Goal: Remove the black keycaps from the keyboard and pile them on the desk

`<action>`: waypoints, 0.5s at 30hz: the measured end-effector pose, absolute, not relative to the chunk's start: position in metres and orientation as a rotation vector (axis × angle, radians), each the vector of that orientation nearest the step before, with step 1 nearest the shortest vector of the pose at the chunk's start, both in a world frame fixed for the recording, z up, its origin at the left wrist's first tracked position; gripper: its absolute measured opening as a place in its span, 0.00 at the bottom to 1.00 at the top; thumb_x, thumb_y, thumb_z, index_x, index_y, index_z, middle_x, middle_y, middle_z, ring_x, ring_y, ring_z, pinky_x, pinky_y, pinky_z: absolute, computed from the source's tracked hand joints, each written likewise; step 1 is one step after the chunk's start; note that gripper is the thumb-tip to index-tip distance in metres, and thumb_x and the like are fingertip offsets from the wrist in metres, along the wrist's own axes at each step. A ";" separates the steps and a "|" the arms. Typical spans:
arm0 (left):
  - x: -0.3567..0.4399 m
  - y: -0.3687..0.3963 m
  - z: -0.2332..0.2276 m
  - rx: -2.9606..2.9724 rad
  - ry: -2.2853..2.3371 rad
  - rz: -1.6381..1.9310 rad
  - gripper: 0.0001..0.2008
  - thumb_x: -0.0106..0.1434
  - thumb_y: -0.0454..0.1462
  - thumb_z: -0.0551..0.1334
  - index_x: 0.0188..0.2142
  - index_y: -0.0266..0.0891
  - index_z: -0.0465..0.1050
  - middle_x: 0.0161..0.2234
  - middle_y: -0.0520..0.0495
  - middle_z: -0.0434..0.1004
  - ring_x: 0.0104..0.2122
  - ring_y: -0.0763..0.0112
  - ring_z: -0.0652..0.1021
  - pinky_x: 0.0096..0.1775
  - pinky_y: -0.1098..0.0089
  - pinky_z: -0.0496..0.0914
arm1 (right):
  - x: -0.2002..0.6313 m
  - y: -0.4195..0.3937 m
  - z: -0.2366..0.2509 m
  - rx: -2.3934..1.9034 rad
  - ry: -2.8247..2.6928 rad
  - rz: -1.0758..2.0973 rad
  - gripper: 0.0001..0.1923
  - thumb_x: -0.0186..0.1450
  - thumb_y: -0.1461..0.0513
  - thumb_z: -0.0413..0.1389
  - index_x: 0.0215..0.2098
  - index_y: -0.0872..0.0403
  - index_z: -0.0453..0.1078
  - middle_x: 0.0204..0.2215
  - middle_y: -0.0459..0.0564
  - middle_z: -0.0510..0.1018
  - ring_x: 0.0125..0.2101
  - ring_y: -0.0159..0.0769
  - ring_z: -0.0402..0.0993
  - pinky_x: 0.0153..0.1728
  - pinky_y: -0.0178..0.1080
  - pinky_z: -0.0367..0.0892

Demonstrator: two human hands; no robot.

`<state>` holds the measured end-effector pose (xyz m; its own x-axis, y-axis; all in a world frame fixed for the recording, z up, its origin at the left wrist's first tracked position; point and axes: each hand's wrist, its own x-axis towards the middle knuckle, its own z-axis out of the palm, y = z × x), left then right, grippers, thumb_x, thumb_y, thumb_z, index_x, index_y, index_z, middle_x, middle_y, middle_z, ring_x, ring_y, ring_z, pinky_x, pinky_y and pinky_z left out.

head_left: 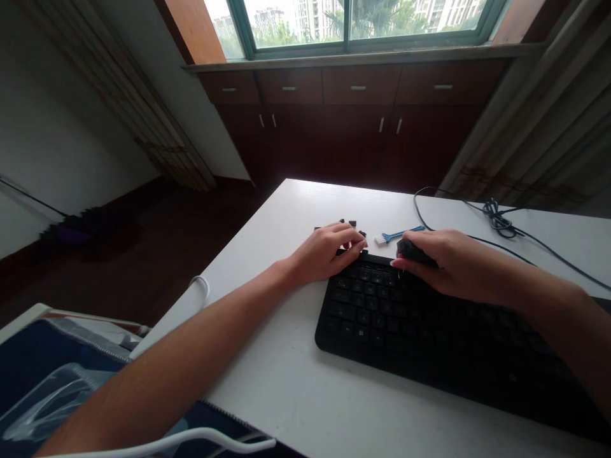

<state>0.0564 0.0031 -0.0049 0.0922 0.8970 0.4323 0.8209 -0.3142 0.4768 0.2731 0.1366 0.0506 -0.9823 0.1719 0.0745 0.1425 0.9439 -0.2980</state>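
A black keyboard (pixel 410 356) lies at a slant on the white table (pixel 267 356). My right hand (pixel 443 257) is closed around a black keycap puller (pixel 416 252), whose thin wire ends point down at the upper rows of keys. At the keyboard's top left corner rests my left hand (pixel 334 248). Its thumb and fingertips are pinched together, and what they hold, if anything, is too small to make out. Several small black keycaps (pixel 352 223) lie just beyond the left fingers, partly hidden by them. A blue brush (pixel 398 235) with white bristles lies between the hands, behind the keyboard.
A black cable (pixel 499 219) runs in a tangle across the table's back right. A blue chair-like piece (pixel 48 362) with a clear plastic bag (pixel 52 401) stands at the lower left. Beyond the table are dark red cabinets (pixel 329 140) under a window.
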 end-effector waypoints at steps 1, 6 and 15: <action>0.056 0.003 -0.005 2.235 1.767 1.026 0.11 0.72 0.39 0.55 0.43 0.37 0.75 0.36 0.45 0.76 0.36 0.69 0.74 0.39 0.68 0.70 | 0.273 0.136 0.050 -0.268 -2.987 0.448 0.14 0.70 0.53 0.51 0.29 0.51 0.62 0.25 0.49 0.75 0.21 0.32 0.64 0.24 0.37 0.54; 0.056 0.003 -0.004 2.234 1.766 1.027 0.11 0.72 0.39 0.55 0.42 0.37 0.75 0.37 0.46 0.76 0.35 0.70 0.74 0.38 0.68 0.71 | 0.269 0.141 0.046 -0.406 -2.937 0.596 0.16 0.68 0.51 0.54 0.27 0.51 0.62 0.21 0.45 0.72 0.20 0.31 0.61 0.23 0.35 0.55; 0.056 0.004 -0.005 2.229 1.771 1.016 0.11 0.72 0.39 0.55 0.43 0.37 0.75 0.37 0.45 0.76 0.36 0.69 0.74 0.40 0.68 0.71 | 0.270 0.142 0.047 -0.515 -2.940 0.679 0.15 0.66 0.51 0.55 0.27 0.51 0.64 0.21 0.44 0.73 0.21 0.31 0.63 0.23 0.35 0.56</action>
<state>0.0556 0.0042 -0.0049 0.0909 0.9009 0.4245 0.8215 -0.3088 0.4794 0.2697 0.1423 0.0474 -0.9404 0.3402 0.0026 0.3046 0.8454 -0.4387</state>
